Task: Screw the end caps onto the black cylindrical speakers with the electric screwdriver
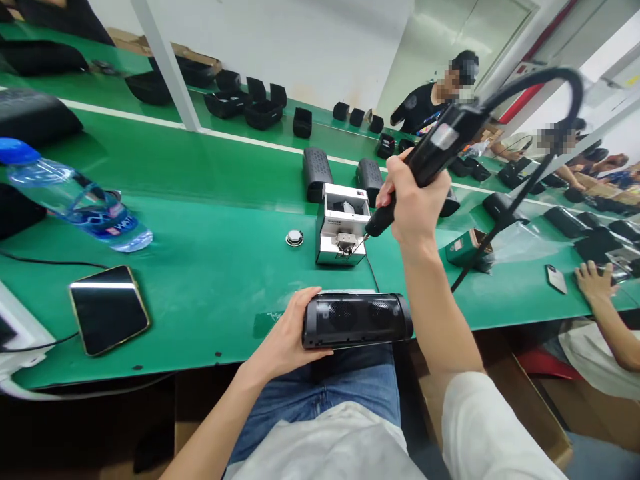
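My left hand (290, 337) grips the left end of a black speaker (357, 320) with a perforated front, which lies at the front edge of the green table (200, 247). Wrapped around a black electric screwdriver (435, 153), my right hand (417, 197) is raised right of a white screw feeder (345, 223). The screwdriver slants down to the left, and its thin bit reaches the front of the feeder. A cable loops from its upper end to the right. A small round metal part (295, 237) lies left of the feeder.
A water bottle (75, 200) and a phone (110, 310) lie at the left. Black speaker housings (317, 170) stand behind the feeder. A green box (463, 247) is at the right, near another person's hand (595, 280). More people are across the table.
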The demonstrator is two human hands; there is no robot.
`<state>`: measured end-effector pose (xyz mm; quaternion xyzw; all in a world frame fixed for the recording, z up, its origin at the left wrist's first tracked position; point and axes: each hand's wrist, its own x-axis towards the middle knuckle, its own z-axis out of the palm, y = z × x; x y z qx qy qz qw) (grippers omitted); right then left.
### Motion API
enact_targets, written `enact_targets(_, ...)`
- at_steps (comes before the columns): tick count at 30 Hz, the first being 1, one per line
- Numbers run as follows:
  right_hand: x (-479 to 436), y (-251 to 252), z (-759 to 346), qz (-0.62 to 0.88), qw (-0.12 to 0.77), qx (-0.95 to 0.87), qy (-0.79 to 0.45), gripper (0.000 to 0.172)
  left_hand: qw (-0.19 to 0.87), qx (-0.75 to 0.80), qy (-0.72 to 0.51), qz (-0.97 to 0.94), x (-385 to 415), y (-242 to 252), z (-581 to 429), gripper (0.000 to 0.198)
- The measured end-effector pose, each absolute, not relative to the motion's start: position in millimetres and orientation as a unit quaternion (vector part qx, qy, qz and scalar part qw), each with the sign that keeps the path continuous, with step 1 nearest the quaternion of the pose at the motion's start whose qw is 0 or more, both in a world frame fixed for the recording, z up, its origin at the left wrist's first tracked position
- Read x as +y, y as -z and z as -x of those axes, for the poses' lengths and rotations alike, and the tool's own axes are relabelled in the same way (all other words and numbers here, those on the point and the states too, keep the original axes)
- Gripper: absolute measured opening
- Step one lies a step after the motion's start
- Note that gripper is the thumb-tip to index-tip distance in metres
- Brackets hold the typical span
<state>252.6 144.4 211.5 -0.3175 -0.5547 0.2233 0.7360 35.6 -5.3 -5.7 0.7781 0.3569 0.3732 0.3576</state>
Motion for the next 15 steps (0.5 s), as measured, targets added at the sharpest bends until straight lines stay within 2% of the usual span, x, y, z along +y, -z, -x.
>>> enact_targets(4,96.7,-234.2,-276.5,0.321,0.725,-0.568,-0.221,0.028,0.356,0.349,-0.372,-0.783,-4.9,3.7,-34.6,0.118)
enact_targets(9,25.6,-240.8,-304.1,0.45,0.612,-0.607,-0.235,0.038,0.341,0.333,-0.384,-0.791,-0.8,5.5,-33.5,0.111)
enact_targets(15,-31.4,-242.6,-314.3,0.479,0.583,-0.603,-0.259,0.033,0.346,0.334,-0.381,-0.79,1.5,5.6,-33.9,0.112)
